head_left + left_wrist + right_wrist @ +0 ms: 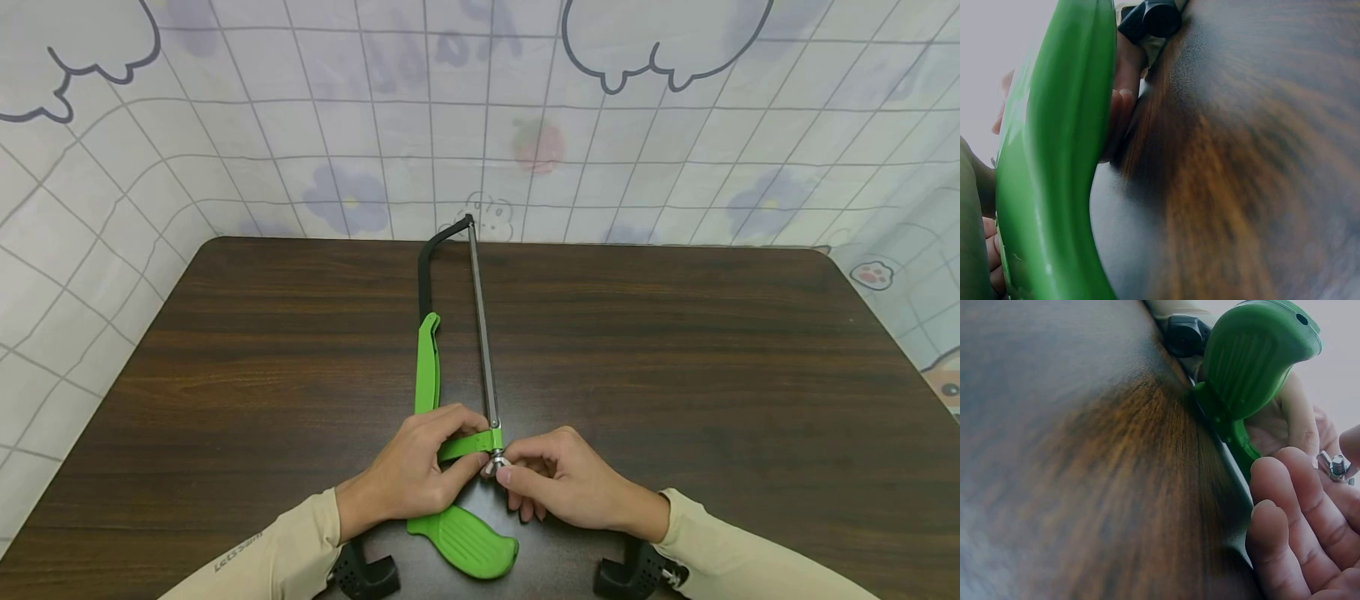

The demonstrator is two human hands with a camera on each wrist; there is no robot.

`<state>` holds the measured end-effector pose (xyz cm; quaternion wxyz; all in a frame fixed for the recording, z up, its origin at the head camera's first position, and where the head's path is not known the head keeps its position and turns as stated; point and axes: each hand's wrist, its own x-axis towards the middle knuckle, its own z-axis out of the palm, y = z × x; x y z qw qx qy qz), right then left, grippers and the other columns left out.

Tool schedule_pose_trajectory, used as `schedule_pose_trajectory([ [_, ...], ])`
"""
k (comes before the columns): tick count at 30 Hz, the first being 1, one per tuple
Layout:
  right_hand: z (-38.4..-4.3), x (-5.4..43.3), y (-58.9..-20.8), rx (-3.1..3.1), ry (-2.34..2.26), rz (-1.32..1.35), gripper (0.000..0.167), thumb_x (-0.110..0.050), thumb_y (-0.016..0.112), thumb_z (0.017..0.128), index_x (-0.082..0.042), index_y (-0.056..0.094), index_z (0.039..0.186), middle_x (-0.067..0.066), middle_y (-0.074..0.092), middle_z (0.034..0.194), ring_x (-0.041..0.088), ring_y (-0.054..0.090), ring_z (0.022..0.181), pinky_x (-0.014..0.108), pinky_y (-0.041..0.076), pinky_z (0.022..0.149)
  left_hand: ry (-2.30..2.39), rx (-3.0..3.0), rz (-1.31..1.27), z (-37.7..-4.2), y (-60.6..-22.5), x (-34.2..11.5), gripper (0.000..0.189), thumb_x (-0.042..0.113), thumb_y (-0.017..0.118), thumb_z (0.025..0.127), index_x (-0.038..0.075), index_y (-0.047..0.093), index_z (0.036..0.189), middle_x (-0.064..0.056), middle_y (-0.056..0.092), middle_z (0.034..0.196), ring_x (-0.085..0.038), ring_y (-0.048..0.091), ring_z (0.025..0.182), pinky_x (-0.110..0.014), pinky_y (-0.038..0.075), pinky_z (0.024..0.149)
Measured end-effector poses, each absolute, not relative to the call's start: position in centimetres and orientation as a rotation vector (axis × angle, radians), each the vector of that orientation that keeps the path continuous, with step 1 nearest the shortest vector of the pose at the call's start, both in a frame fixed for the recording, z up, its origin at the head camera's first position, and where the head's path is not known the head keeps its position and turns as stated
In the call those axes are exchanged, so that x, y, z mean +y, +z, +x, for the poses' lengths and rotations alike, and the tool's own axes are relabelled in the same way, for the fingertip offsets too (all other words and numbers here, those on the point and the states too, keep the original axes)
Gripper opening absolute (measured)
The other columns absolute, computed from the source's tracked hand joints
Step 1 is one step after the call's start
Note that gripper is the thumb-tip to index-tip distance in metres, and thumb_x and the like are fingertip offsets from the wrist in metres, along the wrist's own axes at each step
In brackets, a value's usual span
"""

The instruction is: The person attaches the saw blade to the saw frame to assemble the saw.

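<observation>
A hacksaw (pixel 427 367) with a green handle and black front frame lies on the table, pointing away from me. Its grey blade (pixel 482 325) runs along the right side. My left hand (pixel 420 471) grips the green frame just ahead of the handle, thumb and fingertips close to the blade's near end. At that end sits a silver wing nut (pixel 496 463), which my right hand (pixel 566 479) pinches between thumb and forefinger. The wing nut (pixel 1335 465) also shows at the right wrist view's edge. In the left wrist view the green handle (pixel 1066 137) covers much of the left side.
The dark wood-grain table (pixel 675 350) extends around the saw. Behind it hangs a white gridded cloth (pixel 637 150) with cartoon prints, meeting the far edge near the saw's tip. Black wrist cameras (pixel 367 575) sit under both forearms, close to the tabletop.
</observation>
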<state>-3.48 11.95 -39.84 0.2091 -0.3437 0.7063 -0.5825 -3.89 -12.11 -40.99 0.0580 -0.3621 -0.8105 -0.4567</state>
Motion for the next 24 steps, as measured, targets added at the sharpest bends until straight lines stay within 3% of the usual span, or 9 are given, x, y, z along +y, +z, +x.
schedule_pose_trajectory([
  [13, -3.69, 12.01, -39.99, 1.932, -1.644, -1.008, 0.031, -0.003, 0.047, 0.107, -0.004, 0.07, 0.087, 0.015, 0.069, 0.07, 0.01, 0.062, 0.053, 0.029, 0.052, 0.046, -1.372, -2.464, -1.091, -3.93, -40.95, -12.08, 0.017, 0.01, 0.07, 0.094, 0.013, 0.069, 0.111, 0.0, 0.073, 0.102, -0.005, 0.066, 0.088, -0.023, 0.057, 0.08],
  [24, -3.78, 12.06, -40.06, 1.915, -1.649, -1.022, 0.03, -0.002, 0.046, 0.107, -0.004, 0.071, 0.092, 0.015, 0.069, 0.07, 0.012, 0.063, 0.053, 0.029, 0.053, 0.047, -1.369, -2.459, -1.09, -3.92, -41.0, -12.08, 0.016, 0.01, 0.07, 0.094, 0.014, 0.069, 0.11, 0.0, 0.072, 0.101, -0.005, 0.066, 0.087, -0.023, 0.057, 0.08],
])
